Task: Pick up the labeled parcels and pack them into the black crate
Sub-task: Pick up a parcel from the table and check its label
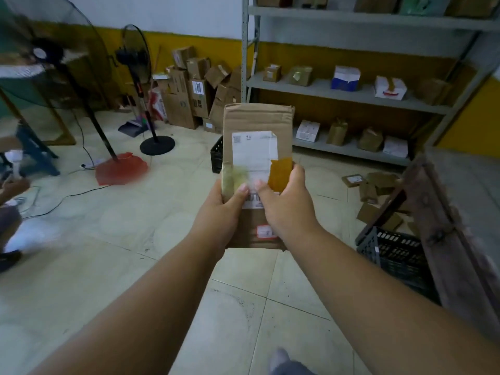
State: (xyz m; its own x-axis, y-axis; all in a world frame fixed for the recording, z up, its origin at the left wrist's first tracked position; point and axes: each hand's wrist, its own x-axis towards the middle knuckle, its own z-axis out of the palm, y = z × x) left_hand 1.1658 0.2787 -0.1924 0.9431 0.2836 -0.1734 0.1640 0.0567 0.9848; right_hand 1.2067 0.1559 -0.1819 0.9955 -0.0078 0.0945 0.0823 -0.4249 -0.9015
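Both hands clamp a flat cardboard parcel (pixel 257 123) held up over the floor: left hand (pixel 220 209) on its left edge, right hand (pixel 286 205) on its right, thumbs pressing the white shipping label (pixel 254 155) between them. A black crate (pixel 397 255) sits low to the right of the grip.

Occlusions and unreadable areas, head view

Label print (pixel 254 155) on the parcel (pixel 257 120) held in both hands is too blurred to read. Black crate (pixel 216 158) beyond the hands mostly hidden behind the parcel. Second black crate (pixel 397 255) right of the hands partly covered by a wooden board (pixel 443 234). Fan (pixel 40 52) far left blurred, cut by frame edge.
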